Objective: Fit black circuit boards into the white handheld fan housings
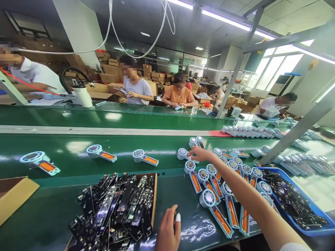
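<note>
My right hand (198, 153) reaches forward over the green belt, its fingers closed on the handle of a light-blue round-headed housing (182, 153). The fingertips partly hide that handle. Below my forearm lie several similar housings (208, 198) in tilted rows, with orange strips in their handles. My left hand (169, 228) rests low at the near edge, holding nothing, thumb and fingers apart, with a white cover on one tip. Beside it is a cardboard box (155, 202) heaped with black circuit boards (125, 198).
More housings lie spaced along the belt (78, 167) to the left. A blue tray (309, 230) of circuit boards stands at the right, near a slanted metal post (295, 129). An open carton (18, 195) sits at the left. Several people work across the line.
</note>
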The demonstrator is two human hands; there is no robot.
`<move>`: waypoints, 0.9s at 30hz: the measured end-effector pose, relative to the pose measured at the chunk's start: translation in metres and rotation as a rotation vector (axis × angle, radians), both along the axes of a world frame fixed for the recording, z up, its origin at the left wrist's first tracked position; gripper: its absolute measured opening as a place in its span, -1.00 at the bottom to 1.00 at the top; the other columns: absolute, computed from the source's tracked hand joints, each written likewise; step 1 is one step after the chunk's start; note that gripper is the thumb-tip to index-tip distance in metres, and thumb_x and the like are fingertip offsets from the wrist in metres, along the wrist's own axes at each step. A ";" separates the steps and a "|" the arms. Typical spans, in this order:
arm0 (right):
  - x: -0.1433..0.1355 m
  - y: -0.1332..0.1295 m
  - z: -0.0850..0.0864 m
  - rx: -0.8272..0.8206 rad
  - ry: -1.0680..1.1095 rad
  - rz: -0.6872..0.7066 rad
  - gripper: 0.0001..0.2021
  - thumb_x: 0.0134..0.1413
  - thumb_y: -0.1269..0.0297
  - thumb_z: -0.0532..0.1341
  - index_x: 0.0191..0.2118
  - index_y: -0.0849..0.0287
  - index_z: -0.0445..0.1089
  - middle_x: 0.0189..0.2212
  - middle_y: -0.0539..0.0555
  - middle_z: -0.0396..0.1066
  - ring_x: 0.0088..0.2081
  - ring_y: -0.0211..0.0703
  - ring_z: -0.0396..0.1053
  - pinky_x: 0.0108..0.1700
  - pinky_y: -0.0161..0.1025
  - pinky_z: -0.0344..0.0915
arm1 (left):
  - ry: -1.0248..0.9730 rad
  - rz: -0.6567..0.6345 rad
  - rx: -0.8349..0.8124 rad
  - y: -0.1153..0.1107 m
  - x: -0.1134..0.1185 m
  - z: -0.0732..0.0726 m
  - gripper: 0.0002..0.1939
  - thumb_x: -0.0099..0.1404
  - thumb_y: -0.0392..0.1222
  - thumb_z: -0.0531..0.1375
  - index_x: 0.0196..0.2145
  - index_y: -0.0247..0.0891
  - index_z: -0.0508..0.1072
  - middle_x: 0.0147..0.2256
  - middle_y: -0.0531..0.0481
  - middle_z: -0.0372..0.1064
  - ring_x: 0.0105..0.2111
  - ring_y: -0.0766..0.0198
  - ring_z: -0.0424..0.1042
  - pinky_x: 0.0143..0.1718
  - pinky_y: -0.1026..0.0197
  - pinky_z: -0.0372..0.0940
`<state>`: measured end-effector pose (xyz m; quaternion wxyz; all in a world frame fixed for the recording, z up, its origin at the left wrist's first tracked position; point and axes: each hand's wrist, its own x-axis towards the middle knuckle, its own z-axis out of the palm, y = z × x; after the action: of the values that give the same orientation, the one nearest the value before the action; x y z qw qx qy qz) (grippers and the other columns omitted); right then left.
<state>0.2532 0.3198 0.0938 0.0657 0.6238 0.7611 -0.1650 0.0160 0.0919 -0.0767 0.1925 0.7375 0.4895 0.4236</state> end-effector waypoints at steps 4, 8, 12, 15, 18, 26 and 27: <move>-0.025 0.001 -0.006 -0.196 -0.003 0.079 -0.72 0.35 0.14 0.21 0.04 0.18 0.42 0.02 0.13 0.43 -0.06 -0.06 0.45 -0.02 -0.03 0.45 | -0.054 0.001 0.003 -0.001 0.003 0.001 -0.66 0.38 -0.30 -0.02 0.00 -0.29 0.46 -0.24 -0.19 0.54 -0.27 0.10 0.59 -0.25 0.12 0.50; -0.040 0.008 -0.005 -0.229 -0.050 0.064 -0.72 0.35 0.14 0.21 0.05 0.17 0.41 0.03 0.13 0.42 -0.06 -0.06 0.45 -0.02 -0.03 0.45 | -0.116 0.049 -0.007 -0.002 0.007 0.005 -0.68 0.40 -0.28 -0.04 -0.06 -0.27 0.46 -0.30 -0.16 0.50 -0.33 0.13 0.55 -0.28 0.13 0.48; -0.063 0.018 0.001 -0.144 -0.055 0.086 -0.70 0.34 0.15 0.21 0.07 0.18 0.39 0.04 0.14 0.41 -0.05 -0.05 0.45 -0.02 -0.02 0.45 | -0.111 0.022 -0.037 -0.002 0.009 0.013 -0.69 0.37 -0.32 -0.03 -0.07 -0.25 0.46 -0.32 -0.12 0.47 -0.34 0.16 0.53 -0.26 0.15 0.47; -0.104 0.029 0.003 -0.072 -0.008 0.140 -0.70 0.34 0.14 0.22 0.07 0.19 0.40 0.04 0.13 0.41 -0.03 -0.03 0.44 -0.01 0.00 0.44 | -0.139 0.055 -0.044 -0.003 0.011 0.017 -0.68 0.36 -0.35 -0.04 -0.08 -0.23 0.45 -0.33 -0.10 0.45 -0.33 0.17 0.52 -0.23 0.14 0.45; -0.160 0.034 0.000 -0.043 0.046 0.183 -0.68 0.32 0.15 0.23 0.08 0.19 0.39 0.05 0.15 0.40 -0.02 -0.02 0.44 0.00 0.02 0.43 | -0.154 0.057 -0.048 -0.005 0.011 0.020 -0.68 0.35 -0.36 -0.04 -0.08 -0.22 0.45 -0.31 -0.10 0.46 -0.31 0.16 0.52 -0.22 0.13 0.45; -0.221 0.006 0.006 0.097 0.113 0.018 -0.67 0.32 0.17 0.24 0.11 0.19 0.36 0.06 0.15 0.39 -0.02 -0.03 0.44 -0.01 0.02 0.44 | -0.072 0.037 0.000 -0.006 0.008 0.040 -0.66 0.36 -0.41 -0.08 -0.08 -0.28 0.42 -0.30 -0.16 0.49 -0.30 0.14 0.54 -0.26 0.11 0.47; -0.213 0.000 0.012 0.125 0.124 -0.010 -0.68 0.32 0.16 0.24 0.10 0.19 0.37 0.05 0.15 0.39 -0.03 -0.04 0.44 -0.02 0.01 0.44 | -0.065 0.029 0.015 -0.008 0.008 0.042 -0.65 0.34 -0.42 -0.08 -0.08 -0.29 0.43 -0.29 -0.17 0.50 -0.28 0.13 0.55 -0.25 0.09 0.48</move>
<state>0.0397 0.3202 0.1061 -0.0215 0.6192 0.7693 -0.1557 0.0238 0.0840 -0.0346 0.1964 0.7176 0.4906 0.4537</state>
